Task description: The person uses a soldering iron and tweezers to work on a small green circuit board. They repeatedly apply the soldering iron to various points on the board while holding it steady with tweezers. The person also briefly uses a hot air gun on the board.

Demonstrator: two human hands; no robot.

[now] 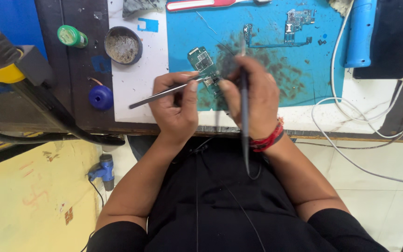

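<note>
- green cap bottle (71, 36) top left
- grey round tin (123, 45) beside it
- blue spool (101, 97) below
- second board (299, 19) on blue mat (276, 60)
- white cable (350, 126) right

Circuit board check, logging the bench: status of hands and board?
Left hand pinching tweezers. Right hand gripping soldering iron. Green circuit board flat on blue mat, unobstructed.

Circuit board (204, 65) lies on mat (276, 51), tin (123, 45) left of it, second board (298, 19) perhaps further back-right
</note>
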